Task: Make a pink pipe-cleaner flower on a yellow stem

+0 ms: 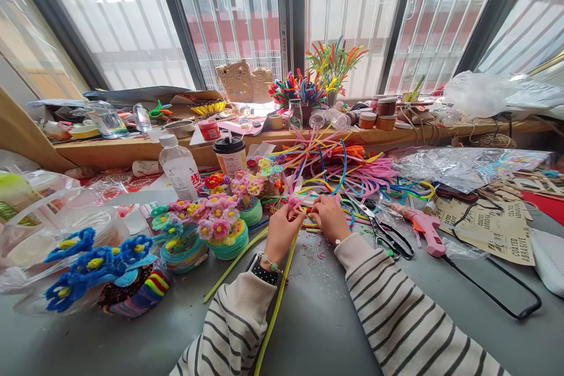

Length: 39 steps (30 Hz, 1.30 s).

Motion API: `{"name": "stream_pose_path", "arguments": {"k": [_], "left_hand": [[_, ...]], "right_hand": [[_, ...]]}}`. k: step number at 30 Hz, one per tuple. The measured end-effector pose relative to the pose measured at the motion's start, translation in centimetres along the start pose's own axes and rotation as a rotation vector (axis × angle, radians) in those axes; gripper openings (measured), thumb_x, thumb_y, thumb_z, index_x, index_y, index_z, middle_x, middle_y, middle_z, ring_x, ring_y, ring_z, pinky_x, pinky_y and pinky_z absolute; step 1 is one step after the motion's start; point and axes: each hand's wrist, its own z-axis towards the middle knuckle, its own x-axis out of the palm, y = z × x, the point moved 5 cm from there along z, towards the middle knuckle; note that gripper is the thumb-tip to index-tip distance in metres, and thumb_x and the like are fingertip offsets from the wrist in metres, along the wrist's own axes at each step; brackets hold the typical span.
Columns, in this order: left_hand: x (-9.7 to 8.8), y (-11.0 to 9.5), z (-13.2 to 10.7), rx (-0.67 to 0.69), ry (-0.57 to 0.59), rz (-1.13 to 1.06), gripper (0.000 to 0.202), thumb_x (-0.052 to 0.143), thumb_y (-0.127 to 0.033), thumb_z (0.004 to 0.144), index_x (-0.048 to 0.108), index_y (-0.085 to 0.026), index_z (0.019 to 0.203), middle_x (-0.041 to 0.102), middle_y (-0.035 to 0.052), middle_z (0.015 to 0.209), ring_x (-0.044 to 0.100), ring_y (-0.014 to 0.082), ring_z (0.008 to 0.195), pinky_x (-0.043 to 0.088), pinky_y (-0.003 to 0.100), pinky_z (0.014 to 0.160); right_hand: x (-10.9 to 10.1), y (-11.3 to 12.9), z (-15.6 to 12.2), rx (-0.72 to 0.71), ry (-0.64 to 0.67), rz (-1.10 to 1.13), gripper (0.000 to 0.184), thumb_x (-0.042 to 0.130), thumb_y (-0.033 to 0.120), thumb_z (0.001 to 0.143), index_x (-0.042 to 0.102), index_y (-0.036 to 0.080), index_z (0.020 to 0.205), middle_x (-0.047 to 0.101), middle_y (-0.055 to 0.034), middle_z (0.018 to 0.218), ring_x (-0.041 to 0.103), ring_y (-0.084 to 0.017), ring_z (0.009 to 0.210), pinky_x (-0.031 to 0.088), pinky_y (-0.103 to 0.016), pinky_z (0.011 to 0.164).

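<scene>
My left hand [282,232] and my right hand [329,217] meet over the grey table, fingers pinched around a small pink pipe-cleaner piece [304,202] between them. A long yellow-green pipe cleaner [277,299] runs from under my left wrist toward me. Both arms wear striped sleeves. A heap of coloured pipe cleaners [339,167] lies just beyond my hands.
Finished pipe-cleaner flower pots [220,229] and blue flowers [92,261] stand at the left. Scissors [388,235] and a pink glue gun [425,229] with a black cord lie to the right. A water bottle [178,167] and a lidded cup [230,155] stand behind.
</scene>
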Motion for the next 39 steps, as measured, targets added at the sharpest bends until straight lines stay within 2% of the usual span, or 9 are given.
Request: {"name": "stream_pose_path", "arguments": {"k": [4,6,11,16,20,27,33,36,39], "left_hand": [[-0.1,0.1,0.0,-0.008,0.000,-0.030,0.019,0.050,-0.032,0.062,0.046,-0.014,0.056,0.055,-0.0003,0.055,0.047,0.0109,0.054,0.033,0.023,0.055],[0.0,0.3,0.1,-0.018,0.020,-0.074,0.019,0.052,-0.032,0.061,0.050,-0.013,0.061,0.057,0.0015,0.059,0.050,0.0123,0.057,0.036,0.024,0.057],[1.1,0.9,-0.1,-0.132,0.170,-0.417,0.022,0.058,-0.031,0.058,0.051,-0.011,0.064,0.060,0.0043,0.067,0.054,0.0139,0.063,0.041,0.026,0.061],[1.5,0.3,-0.6,-0.213,0.287,-0.638,0.023,0.063,-0.027,0.055,0.053,-0.011,0.068,0.061,0.0048,0.073,0.056,0.0141,0.068,0.043,0.028,0.067],[1.5,0.2,-0.7,-0.221,0.289,-0.663,0.023,0.065,-0.026,0.053,0.049,-0.012,0.060,0.062,0.0045,0.070,0.056,0.0143,0.067,0.042,0.028,0.067],[1.6,0.6,-0.6,-0.253,0.283,-0.663,0.025,0.066,-0.023,0.051,0.044,-0.013,0.057,0.061,0.0022,0.066,0.056,0.0127,0.063,0.043,0.027,0.065],[2.2,0.6,-0.8,-0.308,0.367,-0.686,0.039,0.067,-0.023,0.050,0.028,-0.017,0.052,0.062,0.0027,0.066,0.058,0.0162,0.067,0.044,0.029,0.063],[2.6,0.2,-1.1,-0.311,0.456,-0.712,0.041,0.066,-0.023,0.051,0.026,-0.017,0.052,0.061,0.0016,0.061,0.059,0.0175,0.069,0.044,0.031,0.065],[2.6,-0.1,-1.3,-0.295,0.478,-0.727,0.040,0.065,-0.023,0.052,0.026,-0.017,0.053,0.060,0.0009,0.060,0.059,0.0167,0.067,0.044,0.031,0.066]], "right_hand": [[-0.9,-1.0,-0.4,0.104,-0.054,0.332,0.009,0.052,0.019,0.070,0.058,0.014,0.066,0.055,-0.0063,0.079,0.047,-0.016,0.078,0.037,-0.030,0.070],[-1.1,-1.4,-0.8,0.159,-0.036,0.548,0.012,0.053,0.023,0.069,0.058,0.014,0.065,0.055,-0.0060,0.079,0.049,-0.015,0.076,0.039,-0.028,0.066],[-1.1,-1.3,-2.0,0.221,0.050,0.862,0.017,0.055,0.029,0.066,0.059,0.013,0.066,0.056,-0.0060,0.080,0.051,-0.015,0.078,0.040,-0.026,0.067],[-1.2,-0.9,-2.3,0.214,0.030,0.948,0.017,0.056,0.030,0.065,0.059,0.013,0.064,0.056,-0.0050,0.076,0.051,-0.015,0.079,0.040,-0.028,0.070],[-1.4,-1.1,-2.2,0.214,-0.018,0.945,0.016,0.057,0.029,0.064,0.060,0.014,0.063,0.057,-0.0053,0.075,0.051,-0.015,0.077,0.040,-0.028,0.070],[-1.7,-1.1,-2.1,0.207,-0.001,0.929,0.016,0.056,0.029,0.065,0.060,0.014,0.064,0.057,-0.0052,0.075,0.051,-0.015,0.075,0.039,-0.027,0.067],[-1.0,-1.2,-2.2,0.299,0.034,1.040,0.024,0.057,0.032,0.063,0.057,0.014,0.078,0.057,-0.0023,0.072,0.050,-0.011,0.061,0.039,-0.024,0.057],[-0.8,-0.9,-2.3,0.298,0.084,1.079,0.019,0.057,0.030,0.062,0.057,0.013,0.072,0.056,-0.0009,0.067,0.049,-0.010,0.060,0.038,-0.024,0.057],[-0.7,-0.8,-2.2,0.319,0.111,1.141,0.016,0.059,0.029,0.060,0.055,0.013,0.062,0.052,0.0025,0.058,0.046,-0.008,0.054,0.036,-0.021,0.053]]}}
